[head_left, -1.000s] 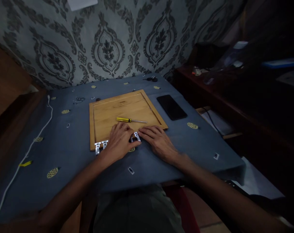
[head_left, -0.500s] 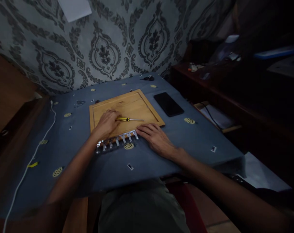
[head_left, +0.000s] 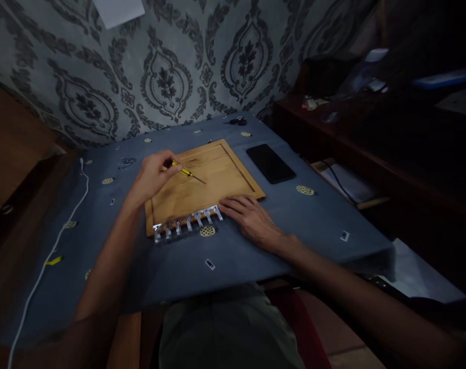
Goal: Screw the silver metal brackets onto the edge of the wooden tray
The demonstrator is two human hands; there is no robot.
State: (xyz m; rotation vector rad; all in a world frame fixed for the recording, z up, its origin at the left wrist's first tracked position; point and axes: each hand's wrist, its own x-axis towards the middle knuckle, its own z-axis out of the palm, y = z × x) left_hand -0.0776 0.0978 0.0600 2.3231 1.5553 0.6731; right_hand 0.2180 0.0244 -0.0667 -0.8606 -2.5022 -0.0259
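My left hand is closed on the yellow and black handle of a screwdriver, above the left part of a wooden board. The thin metal shaft points right and down toward the near side. My right hand lies flat with fingers stretched out, at the board's near right corner, its fingertips touching the end of a clear plastic strip with several hooks. That strip runs along the near edge of the board, its hooks hanging toward me.
A black phone lies right of the board on the blue tablecloth. Keys are at the back. A white cable runs down the left side. A dark red desk stands at right, a patterned wall behind.
My left hand has lifted the screwdriver off the board, moving up and back to the left. The shaft has turned from nearly level to slanting down. My right hand stays in place.
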